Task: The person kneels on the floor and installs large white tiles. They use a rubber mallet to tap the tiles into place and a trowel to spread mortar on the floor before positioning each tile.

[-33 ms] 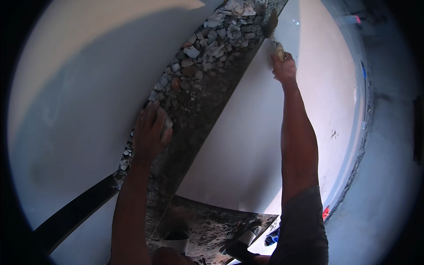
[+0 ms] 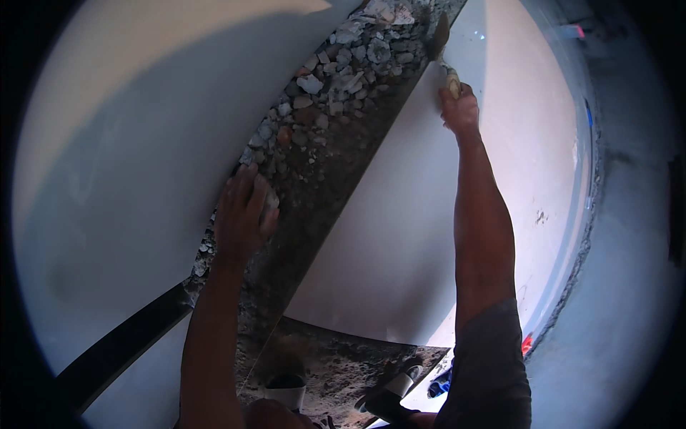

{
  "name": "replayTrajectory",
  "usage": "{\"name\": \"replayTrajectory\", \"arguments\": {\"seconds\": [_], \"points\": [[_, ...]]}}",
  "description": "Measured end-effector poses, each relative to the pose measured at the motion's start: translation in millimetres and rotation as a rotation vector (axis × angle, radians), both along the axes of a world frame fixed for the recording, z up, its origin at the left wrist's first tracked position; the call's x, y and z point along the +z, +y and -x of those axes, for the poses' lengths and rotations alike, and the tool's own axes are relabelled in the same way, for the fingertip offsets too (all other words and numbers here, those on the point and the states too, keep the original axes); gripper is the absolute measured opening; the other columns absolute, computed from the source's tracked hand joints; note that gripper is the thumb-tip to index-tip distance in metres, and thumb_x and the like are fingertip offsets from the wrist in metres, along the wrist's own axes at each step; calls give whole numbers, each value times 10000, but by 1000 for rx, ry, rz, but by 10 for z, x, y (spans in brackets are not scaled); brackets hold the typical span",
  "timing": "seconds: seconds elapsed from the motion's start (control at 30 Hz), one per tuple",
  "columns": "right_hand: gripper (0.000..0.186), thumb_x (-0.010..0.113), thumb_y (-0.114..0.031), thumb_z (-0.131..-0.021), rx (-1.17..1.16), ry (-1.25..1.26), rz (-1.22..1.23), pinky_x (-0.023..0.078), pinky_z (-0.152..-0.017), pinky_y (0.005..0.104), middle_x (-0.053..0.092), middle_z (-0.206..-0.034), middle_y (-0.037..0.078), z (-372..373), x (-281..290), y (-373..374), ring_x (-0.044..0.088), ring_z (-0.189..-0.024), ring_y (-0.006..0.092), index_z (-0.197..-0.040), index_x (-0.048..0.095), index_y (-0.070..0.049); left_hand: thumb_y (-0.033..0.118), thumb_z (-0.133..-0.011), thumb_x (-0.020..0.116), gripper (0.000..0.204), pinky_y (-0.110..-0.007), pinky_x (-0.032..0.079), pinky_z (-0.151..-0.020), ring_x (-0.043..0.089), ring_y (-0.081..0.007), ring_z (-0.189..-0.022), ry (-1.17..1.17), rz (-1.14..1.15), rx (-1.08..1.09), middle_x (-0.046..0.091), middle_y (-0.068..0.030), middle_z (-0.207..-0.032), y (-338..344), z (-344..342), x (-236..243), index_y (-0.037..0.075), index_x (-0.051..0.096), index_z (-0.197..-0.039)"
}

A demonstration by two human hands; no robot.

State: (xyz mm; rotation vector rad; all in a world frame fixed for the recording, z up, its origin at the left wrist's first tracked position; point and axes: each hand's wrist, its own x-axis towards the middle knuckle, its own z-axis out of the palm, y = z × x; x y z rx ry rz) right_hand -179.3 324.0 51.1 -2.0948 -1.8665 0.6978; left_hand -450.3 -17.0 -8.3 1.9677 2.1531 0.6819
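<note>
A: Hands' status?

B: R hand (image 2: 461, 113) grasps trowel (image 2: 440, 39) by its handle (image 2: 453, 84). L hand (image 2: 240, 211) lies over grey stone (image 2: 271, 201); can't tell if it grips or merely rests.

A: Trowel pos.?

B: Far end of the dark strip, blade pointing away, at the edge btwn rubble (image 2: 350, 79) and pale panel (image 2: 379, 229). Blade contact: can't tell.

A: Handling?

B: Trowel: prob. light, stiff blade. Hold handle at mid-length; keep fingers off the blade. Stone: prob. hard, rough, dusty, heavy for its size. Take opp. sides, thumb vs. fingers. Panel: looks smooth, prob. slippery w/ dust; edges may chip.
</note>
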Motion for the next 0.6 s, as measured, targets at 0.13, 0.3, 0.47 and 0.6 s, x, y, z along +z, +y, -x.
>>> {"name": "replayTrajectory", "arguments": {"seconds": [0.13, 0.3, 0.47, 0.6], "points": [[561, 589, -360, -833, 85, -177, -116, 467, -907, 468, 639, -1086, 248, 48, -21, -239, 605, -1028, 423, -1286, 482, -48, 241, -888, 549, 437, -546, 311, -1064, 403, -396, -1303, -25, -56, -35, 422, -210, -1410, 8, 16, -40, 11, 500, -1257], [555, 583, -280, -864, 80, -179, -82, 473, -886, 478, 650, -1071, 231, 188, 3, -1379, 616, -1016, 408, -1358, 432, -77, 240, -893, 548, 448, -551, 313, -1060, 397, -402, -1308, -37, -69, -30, 410, -212, -1424, 38, 19, -42, 11, 491, -1274], [555, 623, -170, -867, 94, -38, -29, 472, -868, 464, 607, -1130, 236, 281, 33, -2638, 597, -1035, 405, -1358, 409, -24, 216, -860, 599, 476, -547, 355, -1033, 443, -409, -1256, 10, -111, -32, 429, -224, -1396, 31, 13, -1, -3, 495, -1270], [582, 660, -162, -856, 108, 64, -23, 487, -894, 425, 613, -1118, 267, 351, 50, -3606, 624, -1024, 403, -1343, 407, 32, 187, -837, 623, 485, -521, 363, -1037, 465, -401, -1229, -52, -107, -36, 442, -226, -1378, 22, 26, 61, -14, 501, -1262]]}}
